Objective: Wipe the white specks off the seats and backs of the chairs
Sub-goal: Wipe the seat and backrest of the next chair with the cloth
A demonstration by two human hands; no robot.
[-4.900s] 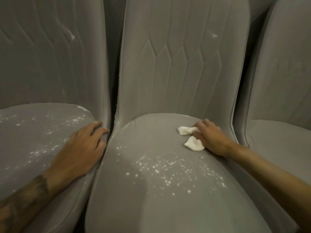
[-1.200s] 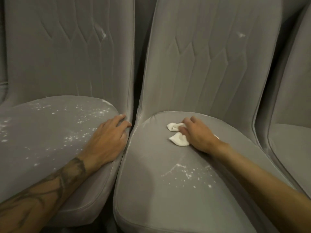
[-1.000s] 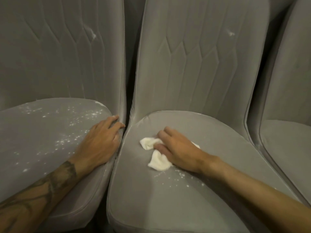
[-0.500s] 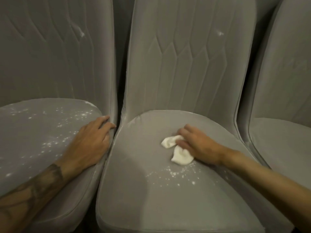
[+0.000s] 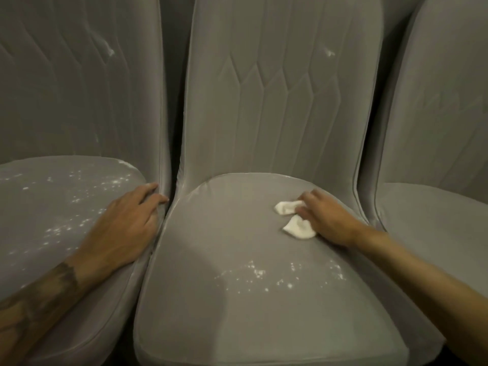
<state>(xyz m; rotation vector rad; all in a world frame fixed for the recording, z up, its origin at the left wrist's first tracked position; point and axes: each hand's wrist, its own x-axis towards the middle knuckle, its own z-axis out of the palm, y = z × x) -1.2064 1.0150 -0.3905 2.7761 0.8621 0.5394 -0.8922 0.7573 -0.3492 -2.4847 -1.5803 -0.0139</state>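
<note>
Sliding out toward the far side of the middle seat (image 5: 237, 328), your right hand (image 5: 327, 220) has carried the white cloth (image 5: 299, 229) off the centre, where it was half a second ago. Its bent fingers grip the crumpled cloth and pin it to the fabric, two lobes poking out on the thumb side. The white specks (image 5: 264, 276) that lay right under that hand then now sit apart from it, on the side nearer you, inside your forearm. The patch is far thinner than it was five seconds back.

Your left hand (image 5: 124, 223) hasn't budged. It lies loose and flat, holding nothing, on the edge of the left seat (image 5: 31, 260), fingertips at the dark gap (image 5: 175, 143) between the two chairs. Out past its little finger that seat is peppered with more specks (image 5: 79, 204), not yet wiped.

High above your right hand there's one white smear (image 5: 329, 52) on the middle backrest (image 5: 264, 122), and another mark (image 5: 111, 51) on the left backrest (image 5: 66, 101) above your left hand.

Everything is grey velvety upholstery with stitched, pointed channels, dimly lit. A third chair (image 5: 435, 128) stands just outside your right forearm, tight beside the middle one.
</note>
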